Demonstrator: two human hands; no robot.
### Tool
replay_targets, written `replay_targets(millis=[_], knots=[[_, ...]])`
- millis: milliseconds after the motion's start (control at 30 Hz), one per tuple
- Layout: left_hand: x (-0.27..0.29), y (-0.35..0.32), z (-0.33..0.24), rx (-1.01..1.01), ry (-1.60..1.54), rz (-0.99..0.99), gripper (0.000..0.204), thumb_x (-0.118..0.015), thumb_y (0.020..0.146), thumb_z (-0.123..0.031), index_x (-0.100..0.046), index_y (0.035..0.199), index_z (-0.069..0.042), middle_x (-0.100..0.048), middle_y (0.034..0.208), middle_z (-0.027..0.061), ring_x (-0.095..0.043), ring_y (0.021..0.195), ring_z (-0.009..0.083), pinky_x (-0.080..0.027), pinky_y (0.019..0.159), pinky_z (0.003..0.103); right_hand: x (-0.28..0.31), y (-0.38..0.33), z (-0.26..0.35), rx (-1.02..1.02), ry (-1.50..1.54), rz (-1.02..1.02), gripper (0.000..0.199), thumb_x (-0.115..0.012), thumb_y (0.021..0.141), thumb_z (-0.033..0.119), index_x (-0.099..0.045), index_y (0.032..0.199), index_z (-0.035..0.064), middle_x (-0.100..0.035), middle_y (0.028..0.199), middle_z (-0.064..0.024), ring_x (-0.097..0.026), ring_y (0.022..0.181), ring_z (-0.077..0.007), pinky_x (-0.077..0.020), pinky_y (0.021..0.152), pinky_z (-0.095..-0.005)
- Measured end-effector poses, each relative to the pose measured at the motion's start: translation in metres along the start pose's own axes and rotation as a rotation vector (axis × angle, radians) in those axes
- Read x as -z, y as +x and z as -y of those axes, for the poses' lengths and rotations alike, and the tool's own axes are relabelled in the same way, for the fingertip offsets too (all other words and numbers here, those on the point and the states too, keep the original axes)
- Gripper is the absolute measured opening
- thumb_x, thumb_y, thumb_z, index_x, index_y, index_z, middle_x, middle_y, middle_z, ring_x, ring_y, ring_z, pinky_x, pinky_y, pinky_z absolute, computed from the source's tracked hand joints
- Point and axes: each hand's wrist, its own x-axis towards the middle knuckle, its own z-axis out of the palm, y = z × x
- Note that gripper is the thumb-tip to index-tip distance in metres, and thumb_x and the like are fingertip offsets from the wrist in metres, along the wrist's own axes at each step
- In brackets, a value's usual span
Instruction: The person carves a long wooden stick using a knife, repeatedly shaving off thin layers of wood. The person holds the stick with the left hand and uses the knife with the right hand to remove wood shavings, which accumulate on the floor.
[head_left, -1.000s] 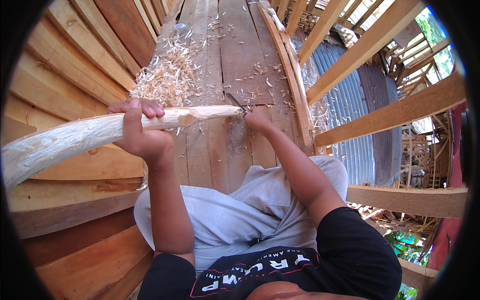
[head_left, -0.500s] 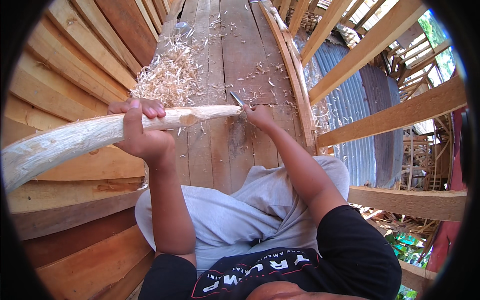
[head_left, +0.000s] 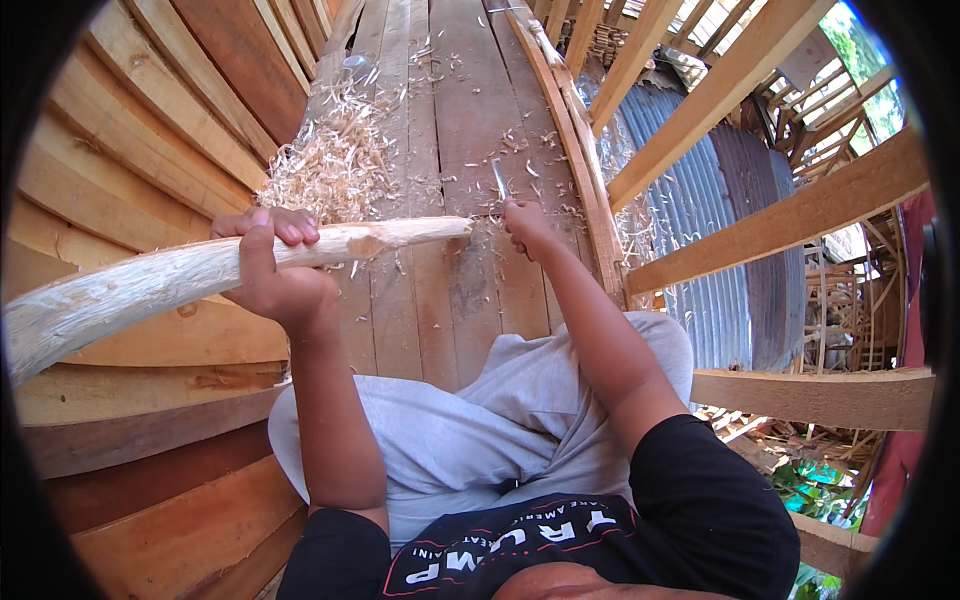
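Note:
A long, pale, peeled wooden pole [head_left: 150,286] runs from the left edge toward the middle, its right end whittled narrower with a notch-like cut near it. My left hand [head_left: 272,262] is closed round the pole, thumb on top. My right hand [head_left: 528,230] grips a knife [head_left: 499,180], whose metal blade points away from me. The handle is hidden in my fist. The blade is apart from the pole, a little to the right of its narrowed tip.
A heap of curled wood shavings [head_left: 335,160] lies on the plank floor [head_left: 470,330] beyond the pole. A clear round container [head_left: 355,66] stands behind it. Stacked boards [head_left: 130,150] line the left. Right are a wooden railing [head_left: 790,220] and corrugated metal sheets [head_left: 690,180].
My right hand has moved slightly right and away from the pole's tip. The knife blade has swung from pointing up-left to nearly straight ahead. My left hand keeps its hold.

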Motion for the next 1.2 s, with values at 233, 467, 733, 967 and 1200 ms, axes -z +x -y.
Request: replay_targets(millis=[233, 467, 733, 967, 1200], knots=[[0.000, 0.001, 0.001, 0.003, -0.007, 0.014, 0.012, -0.051, 0.079, -0.001, -0.041, 0.077, -0.008, -0.042, 0.057, 0.0048, -0.041, 0.048, 0.0134, -0.041, 0.049, 0.029, -0.022, 0.017, -0.033, 0.424, -0.728, -0.128, 0.035, -0.052, 0.091, 0.030, -0.065, 0.107, 0.0010, -0.068, 0.089, -0.0170, -0.066, 0.074, -0.0288, -0.0511, 0.063, -0.0398], [-0.004, -0.002, 0.000, 0.040, 0.070, 0.024, 0.013, -0.051, 0.079, -0.009, -0.039, 0.073, -0.011, -0.040, 0.056, 0.0027, -0.041, 0.053, 0.0138, -0.039, 0.057, 0.029, -0.022, 0.021, -0.032, 0.197, -0.436, -0.002, 0.049, -0.052, 0.090, 0.048, -0.066, 0.090, 0.0010, -0.060, 0.071, -0.0098, -0.057, 0.061, -0.0188, -0.0440, 0.053, -0.0363], [-0.001, 0.000, -0.001, 0.015, 0.029, 0.016, 0.013, -0.051, 0.079, -0.005, -0.040, 0.075, -0.010, -0.041, 0.056, 0.0037, -0.041, 0.050, 0.0132, -0.040, 0.052, 0.029, -0.025, -0.006, -0.010, 0.175, -0.423, 0.091, 0.060, -0.055, 0.085, 0.055, -0.070, 0.088, -0.0031, -0.068, 0.085, -0.0208, -0.066, 0.083, -0.0295, -0.0484, 0.077, -0.0396], [0.000, 0.000, 0.001, -0.009, 0.028, 0.036, 0.012, -0.049, 0.080, -0.002, -0.040, 0.076, -0.009, -0.042, 0.056, 0.0051, -0.041, 0.048, 0.0133, -0.041, 0.048, 0.028, -0.028, -0.009, -0.007, -0.074, -0.127, 0.230, 0.048, -0.056, 0.088, 0.053, -0.048, 0.062, 0.0139, -0.036, 0.051, 0.0038, -0.025, 0.038, -0.0078, -0.0170, 0.037, -0.0277], [-0.003, -0.002, 0.002, -0.012, 0.027, 0.050, 0.011, -0.047, 0.078, 0.001, -0.039, 0.078, -0.007, -0.043, 0.057, 0.0061, -0.043, 0.047, 0.0146, -0.044, 0.047, 0.030, -0.018, -0.004, -0.005, -0.294, 0.096, 0.375, 0.044, -0.054, 0.090, 0.050, -0.042, 0.064, 0.0168, -0.027, 0.048, 0.0073, -0.017, 0.037, -0.0058, -0.0104, 0.036, -0.0261]])
